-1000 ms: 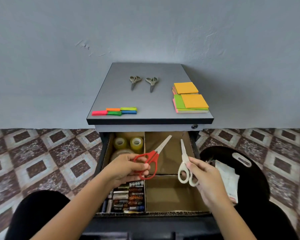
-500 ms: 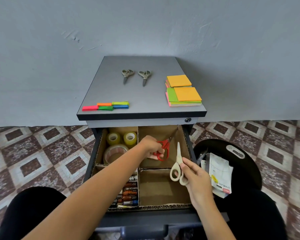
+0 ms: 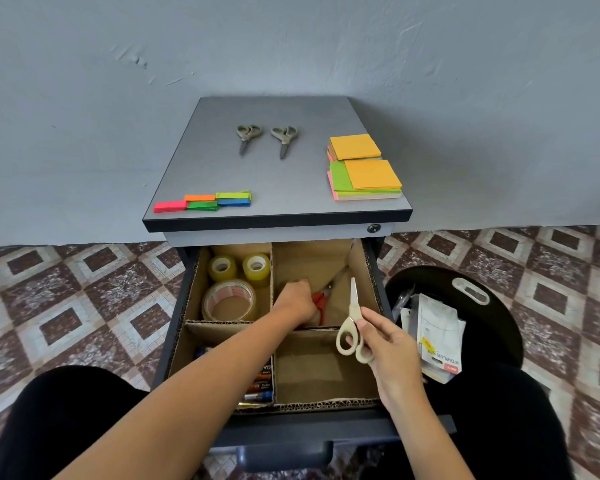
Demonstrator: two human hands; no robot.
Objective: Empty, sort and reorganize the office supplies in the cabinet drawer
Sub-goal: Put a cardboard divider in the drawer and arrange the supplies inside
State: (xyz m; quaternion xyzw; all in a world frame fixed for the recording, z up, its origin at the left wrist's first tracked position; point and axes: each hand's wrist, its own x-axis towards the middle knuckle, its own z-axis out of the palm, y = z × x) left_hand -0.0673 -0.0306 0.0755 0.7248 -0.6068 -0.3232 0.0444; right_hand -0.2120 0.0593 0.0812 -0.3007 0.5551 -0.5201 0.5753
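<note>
The open cabinet drawer (image 3: 371, 271) holds a cardboard divider with four compartments. My left hand (image 3: 294, 301) reaches into the back right compartment and rests on the red-handled scissors (image 3: 320, 303), which lie low against the cardboard; the hand hides most of them. My right hand (image 3: 385, 344) grips the cream-handled scissors (image 3: 352, 327) by the handles, blades shut and pointing up, above the front right compartment. Three tape rolls (image 3: 229, 299) sit in the back left compartment. Batteries (image 3: 260, 382) lie in the front left compartment, partly hidden by my forearm.
On the cabinet top (image 3: 281, 174) lie two grey scissors (image 3: 267, 138), coloured sticky flags (image 3: 205, 202) and stacks of sticky notes (image 3: 364, 168). A black stool (image 3: 492, 323) to the right carries a stapler packet (image 3: 437, 337). Patterned floor tiles surround the cabinet.
My left hand has carried the red scissors from above the drawer down into the back right compartment. My right hand, with the cream scissors, has stayed over the drawer's right side.
</note>
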